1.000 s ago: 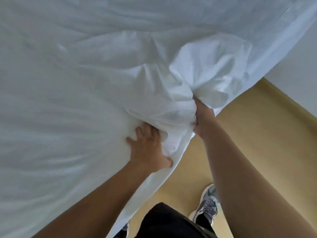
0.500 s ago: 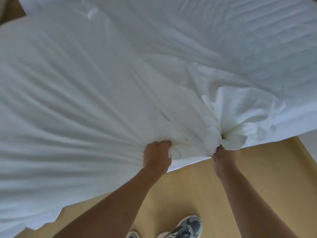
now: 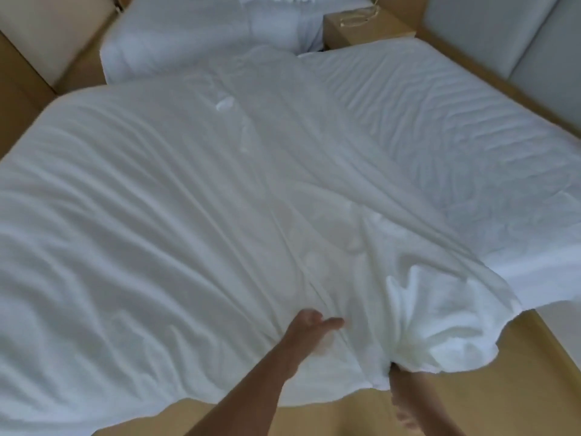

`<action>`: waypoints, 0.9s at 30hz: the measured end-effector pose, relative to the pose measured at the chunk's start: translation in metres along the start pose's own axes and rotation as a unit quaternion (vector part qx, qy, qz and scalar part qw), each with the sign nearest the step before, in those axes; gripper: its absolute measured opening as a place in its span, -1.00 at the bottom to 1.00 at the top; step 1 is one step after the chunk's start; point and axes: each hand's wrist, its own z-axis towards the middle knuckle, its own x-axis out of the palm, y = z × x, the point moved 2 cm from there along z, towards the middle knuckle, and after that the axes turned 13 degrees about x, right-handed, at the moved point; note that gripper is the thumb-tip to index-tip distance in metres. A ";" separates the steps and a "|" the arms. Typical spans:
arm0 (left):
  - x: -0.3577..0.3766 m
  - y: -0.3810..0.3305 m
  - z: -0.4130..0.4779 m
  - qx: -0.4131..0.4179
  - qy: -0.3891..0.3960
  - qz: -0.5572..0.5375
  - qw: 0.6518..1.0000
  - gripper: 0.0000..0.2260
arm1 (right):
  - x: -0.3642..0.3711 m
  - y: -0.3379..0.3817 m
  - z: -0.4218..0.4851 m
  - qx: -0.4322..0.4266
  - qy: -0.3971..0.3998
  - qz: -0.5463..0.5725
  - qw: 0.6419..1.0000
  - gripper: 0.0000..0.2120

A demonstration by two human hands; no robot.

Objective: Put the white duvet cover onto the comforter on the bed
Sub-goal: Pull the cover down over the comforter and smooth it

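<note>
Now left fingers (image 3: 331, 323) released atop duvet cover (image 3: 188, 215); right fingers (image 3: 398, 372) grasping bunched edge.

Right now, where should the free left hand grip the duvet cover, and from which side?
I'd take the near hem of the duvet cover, just left of the bunch the right hand grips. Bring the left hand in from the floor side, fingers under the edge: it hangs free there, while the top lies flat.
</note>
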 end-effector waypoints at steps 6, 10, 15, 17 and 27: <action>0.040 -0.040 0.057 -0.060 -0.158 -0.178 0.969 -0.45 | -0.101 0.076 -0.005 -0.162 0.103 -0.018 0.981 -0.50; 0.049 -0.045 0.065 -0.019 -0.292 -0.145 0.945 -0.79 | -0.201 0.123 0.061 -0.132 -0.316 0.047 0.938 -0.24; -0.015 -0.011 0.015 0.043 -0.329 -0.066 0.941 -0.93 | -0.205 0.114 0.125 -0.065 -0.157 0.031 0.985 0.17; -0.064 -0.004 -0.008 0.050 -0.376 0.054 0.924 -0.89 | -0.182 0.116 0.129 -0.084 -0.133 0.022 0.987 0.23; -0.043 -0.046 0.019 -0.030 -0.262 -0.078 0.961 -0.60 | -0.149 0.122 0.126 -0.086 -0.193 0.109 0.971 -0.12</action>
